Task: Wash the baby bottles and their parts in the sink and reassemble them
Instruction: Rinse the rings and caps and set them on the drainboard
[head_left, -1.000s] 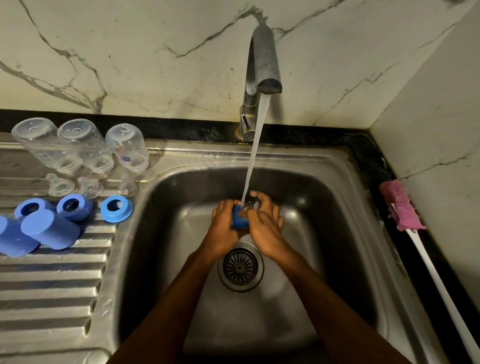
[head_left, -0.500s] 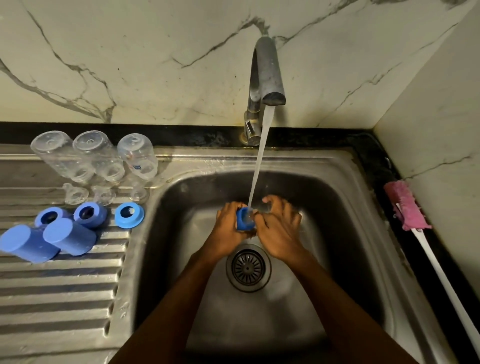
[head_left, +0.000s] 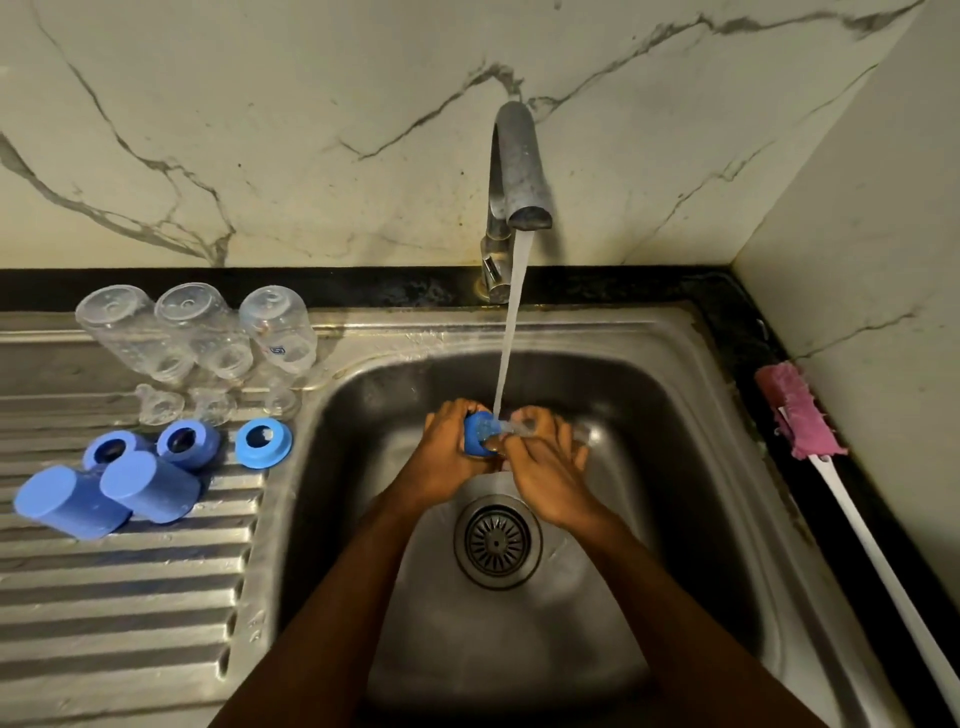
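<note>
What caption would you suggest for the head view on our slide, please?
Left hand grips a blue bottle part, right hand a clear piece, under the running tap.

Forearms converge forward, left hand (head_left: 447, 457) grips blue part (head_left: 477, 436) — right hand (head_left: 545, 470) curled round clear part (head_left: 525, 427).

My left grip (head_left: 452, 457) covers much of the blue collar (head_left: 478, 435), and my right grip (head_left: 545, 478) hides most of the clear piece (head_left: 519, 427) beside it; bottle or teat, I cannot tell. The brush handle (head_left: 883, 571) runs off the picture's bottom right corner.
</note>
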